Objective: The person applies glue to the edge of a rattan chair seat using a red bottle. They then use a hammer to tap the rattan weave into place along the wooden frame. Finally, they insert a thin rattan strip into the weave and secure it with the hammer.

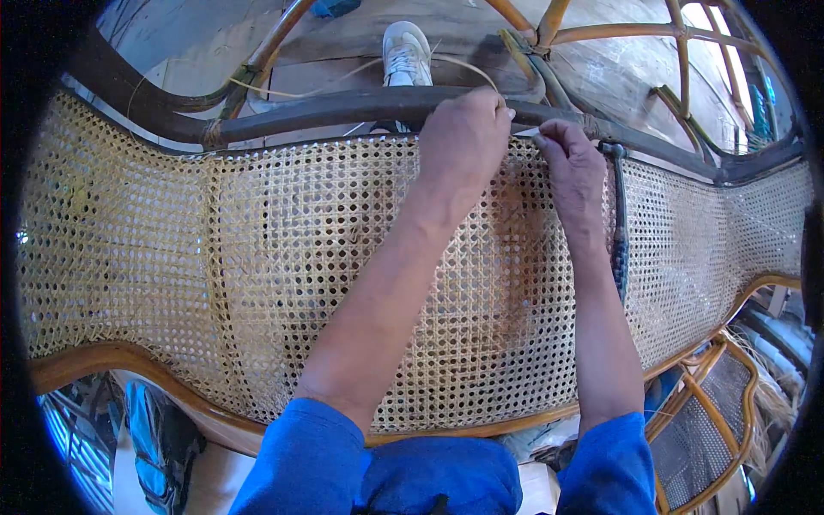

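Note:
A woven cane panel (pixel 326 283) with an open hole pattern stretches below my arms. Along its far edge runs a dark frame rail (pixel 343 116). My left hand (pixel 468 133) is closed over this rail, and a thin pale cane strand (pixel 470 69) loops from beyond the rail into its fingers. Just to its right, my right hand (pixel 573 159) pinches at the panel's far edge; what sits between its fingertips is too small to make out. A hammer (pixel 620 219) with a dark handle lies on the cane, right of my right hand, its head toward the rail.
Bent rattan poles (pixel 618 32) stand beyond the rail. A white shoe (pixel 407 53) rests on the floor there. Along the panel's near edge curves a brown rattan rail (pixel 154 365). At lower right is another cane-filled frame (pixel 704 429); a blue-black bag (pixel 154 446) lies lower left.

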Demonstrator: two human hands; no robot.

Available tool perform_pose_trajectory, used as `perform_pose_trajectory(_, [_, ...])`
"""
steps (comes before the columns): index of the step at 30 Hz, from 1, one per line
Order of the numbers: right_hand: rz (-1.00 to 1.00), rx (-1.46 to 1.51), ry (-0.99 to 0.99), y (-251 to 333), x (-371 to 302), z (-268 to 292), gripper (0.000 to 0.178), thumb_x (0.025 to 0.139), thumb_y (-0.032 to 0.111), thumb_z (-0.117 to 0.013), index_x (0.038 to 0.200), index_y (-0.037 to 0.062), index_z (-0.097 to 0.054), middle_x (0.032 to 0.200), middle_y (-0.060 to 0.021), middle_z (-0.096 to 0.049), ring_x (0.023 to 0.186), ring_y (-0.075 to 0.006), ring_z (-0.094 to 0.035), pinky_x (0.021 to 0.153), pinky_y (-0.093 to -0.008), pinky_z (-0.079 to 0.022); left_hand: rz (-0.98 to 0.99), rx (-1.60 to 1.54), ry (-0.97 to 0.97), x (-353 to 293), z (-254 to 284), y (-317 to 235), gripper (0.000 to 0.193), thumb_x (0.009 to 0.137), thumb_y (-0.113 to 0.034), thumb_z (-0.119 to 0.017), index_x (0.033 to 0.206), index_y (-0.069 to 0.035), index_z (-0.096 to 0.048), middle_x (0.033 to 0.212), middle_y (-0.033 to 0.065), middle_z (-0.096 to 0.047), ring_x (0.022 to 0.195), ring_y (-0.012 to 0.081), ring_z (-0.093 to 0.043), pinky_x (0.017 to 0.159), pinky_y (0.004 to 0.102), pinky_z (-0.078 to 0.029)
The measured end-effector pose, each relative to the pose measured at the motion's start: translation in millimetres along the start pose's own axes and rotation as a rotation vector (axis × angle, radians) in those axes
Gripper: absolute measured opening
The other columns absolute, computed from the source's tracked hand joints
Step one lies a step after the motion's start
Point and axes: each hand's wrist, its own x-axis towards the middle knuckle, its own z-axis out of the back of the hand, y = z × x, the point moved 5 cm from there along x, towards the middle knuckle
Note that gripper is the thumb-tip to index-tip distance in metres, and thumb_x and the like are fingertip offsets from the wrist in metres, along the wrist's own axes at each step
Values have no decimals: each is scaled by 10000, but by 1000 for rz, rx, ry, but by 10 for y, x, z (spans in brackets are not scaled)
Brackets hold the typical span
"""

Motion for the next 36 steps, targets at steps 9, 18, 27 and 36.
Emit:
perform_pose_trajectory(9, [9, 14, 31, 3, -11, -70, 158, 847, 29, -605, 997, 37, -652, 901, -65, -685, 795, -141, -640, 755, -258, -487, -183, 106, -85, 23, 14, -84, 225, 841, -282, -654, 878, -64, -692, 777, 166, -665, 749, 358, -650, 663, 421, -515])
perform_pose_trajectory(18, [102, -96, -18, -56, -64, -108, 176, 822, 9, -629, 987, 45, -675, 934, -77, -687, 857, -160, -658, 784, -276, -499, -316, 150, -161, 87, -4, -121, 226, 836, -296, -652, 803, -74, -668, 754, 169, -650, 728, 365, -642, 642, 444, -506])
perform_pose_trajectory(27, [25, -58, 28, -43, -41, -158, 183, 843, 38, -622, 1019, 37, -672, 948, -80, -696, 858, -162, -656, 804, -269, -490, -278, 137, -165, 33, 27, -87, 204, 842, -270, -649, 817, -68, -669, 769, 162, -657, 738, 364, -642, 644, 437, -508])
perform_pose_trajectory(36, [65, -118, 60, -39, 24, -183, 193, 837, 34, -621, 1023, 57, -666, 935, -105, -692, 868, -201, -668, 805, -290, -498, -198, -5, -186, -193, 59, 24, 206, 856, -236, -644, 878, -36, -682, 825, 172, -668, 760, 346, -658, 677, 403, -523])
